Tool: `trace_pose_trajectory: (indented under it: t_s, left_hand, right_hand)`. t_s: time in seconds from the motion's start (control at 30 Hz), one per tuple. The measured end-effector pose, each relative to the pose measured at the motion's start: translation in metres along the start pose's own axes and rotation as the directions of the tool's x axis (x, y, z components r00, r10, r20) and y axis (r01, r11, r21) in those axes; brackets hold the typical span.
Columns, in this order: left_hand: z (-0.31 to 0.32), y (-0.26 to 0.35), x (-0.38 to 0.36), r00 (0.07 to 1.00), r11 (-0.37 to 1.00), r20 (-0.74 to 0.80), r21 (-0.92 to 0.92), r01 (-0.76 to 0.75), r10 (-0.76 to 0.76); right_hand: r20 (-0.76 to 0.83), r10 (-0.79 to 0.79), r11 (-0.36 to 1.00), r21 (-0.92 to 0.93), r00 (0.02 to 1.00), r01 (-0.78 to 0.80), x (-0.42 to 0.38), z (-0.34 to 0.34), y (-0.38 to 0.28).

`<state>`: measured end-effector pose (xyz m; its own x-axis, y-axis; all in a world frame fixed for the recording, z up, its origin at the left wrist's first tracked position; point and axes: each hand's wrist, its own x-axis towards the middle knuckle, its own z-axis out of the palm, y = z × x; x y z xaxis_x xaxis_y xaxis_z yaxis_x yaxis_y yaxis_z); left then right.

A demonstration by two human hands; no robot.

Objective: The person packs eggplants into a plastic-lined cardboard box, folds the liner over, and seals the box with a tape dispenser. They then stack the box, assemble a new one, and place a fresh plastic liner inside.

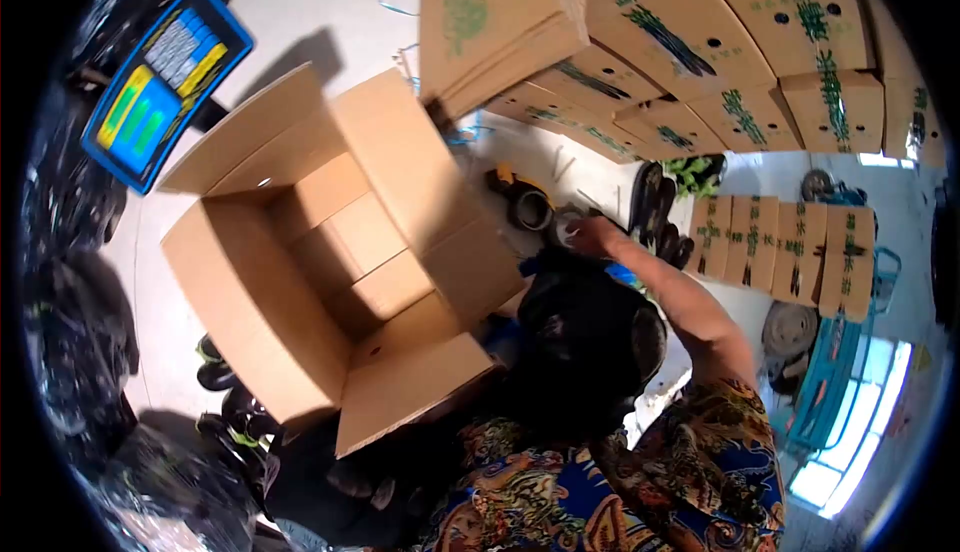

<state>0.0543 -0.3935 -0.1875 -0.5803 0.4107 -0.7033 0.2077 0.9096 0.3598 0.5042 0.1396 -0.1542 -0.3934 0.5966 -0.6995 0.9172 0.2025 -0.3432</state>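
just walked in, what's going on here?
A person in a patterned shirt sits beside a large open cardboard box whose flaps are folded out; no contents are visible in it. One arm reaches out, and that hand is at a roll of tape on the floor; whether it grips anything, I can't tell. The other hand isn't visible. Stacks of printed cartons stand behind, and a blue scale lies to the box's far left.

We can read no words. The stacked cartons (700, 42) carry green print, and the blue tray (165, 82) holds coloured labels, all too blurred to make out.
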Motion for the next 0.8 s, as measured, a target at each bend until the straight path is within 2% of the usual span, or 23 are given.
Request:
trace_pose_trajectory:
  t_s: [0.03, 0.1, 0.13, 0.2, 0.27, 0.3, 0.37, 0.43, 0.5, 0.53, 0.57, 0.67, 0.77, 0.8]
  left_hand:
    - [-0.002, 0.002, 0.006, 1.000, 1.000, 0.018, 0.017, 0.002, -0.002]
    - [-0.006, 0.005, 0.015, 0.999, 0.999, 0.037, 0.034, 0.006, -0.007]
    - [-0.007, 0.005, 0.019, 0.999, 0.999, 0.045, 0.043, -0.001, -0.001]
    - [-0.011, 0.002, 0.027, 0.998, 0.998, 0.059, 0.055, -0.027, 0.024]
    - [-0.018, 0.001, 0.036, 0.995, 0.996, 0.082, 0.058, -0.069, 0.064]
    - [-0.023, 0.000, 0.039, 0.993, 0.995, 0.087, 0.052, -0.084, 0.079]
    - [-0.037, 0.001, 0.047, 0.991, 0.995, 0.086, 0.011, -0.101, 0.100]
    - [-0.056, 0.005, 0.053, 0.990, 0.992, 0.078, -0.048, -0.115, 0.119]
    - [-0.090, 0.016, 0.062, 0.986, 0.984, 0.082, -0.117, -0.134, 0.144]
    - [-0.111, 0.026, 0.065, 0.984, 0.975, 0.071, -0.165, -0.148, 0.162]
    - [-0.138, 0.039, 0.068, 0.981, 0.960, 0.054, -0.223, -0.168, 0.185]
    - [-0.221, 0.096, 0.063, 0.945, 0.875, -0.029, -0.369, -0.314, 0.327]
    - [-0.280, 0.181, 0.029, 0.883, 0.798, -0.100, -0.392, -0.458, 0.458]
    - [-0.281, 0.215, 0.004, 0.869, 0.798, -0.140, -0.350, -0.491, 0.474]
  right_hand:
    - [0.034, 0.052, 0.965, -0.261, 0.998, -0.041, -0.010, -0.003, -0.035]
    - [0.218, -0.192, 0.777, -0.562, 0.957, 0.284, 0.002, 0.033, 0.005]
    - [0.138, -0.135, 0.849, -0.495, 0.981, 0.186, -0.006, 0.046, 0.006]
    - [-0.049, 0.058, 0.972, -0.226, 0.997, -0.068, -0.024, 0.073, 0.010]
    - [-0.268, -0.233, 0.961, -0.209, 0.935, 0.179, -0.049, 0.104, 0.028]
    - [-0.366, -0.370, 0.925, -0.235, 0.854, 0.300, -0.061, 0.120, 0.039]
    - [-0.334, -0.433, 0.895, -0.267, 0.837, 0.357, -0.067, 0.156, 0.062]
    - [-0.310, -0.571, 0.821, -0.228, 0.760, 0.523, -0.072, 0.180, 0.097]
    - [-0.250, -0.418, 0.906, -0.182, 0.873, 0.382, -0.083, 0.178, 0.093]
    - [-0.199, -0.180, 0.973, -0.181, 0.963, 0.145, -0.083, 0.163, 0.080]
    - [-0.148, 0.071, 0.977, -0.189, 0.986, -0.099, -0.087, 0.145, 0.066]
    - [-0.378, 0.004, 0.999, -0.048, 0.926, -0.024, -0.103, 0.119, 0.049]
    - [-0.502, -0.162, 0.987, -0.081, 0.849, 0.141, -0.112, 0.130, 0.069]
    - [-0.534, -0.206, 0.978, -0.098, 0.820, 0.182, -0.111, 0.139, 0.082]
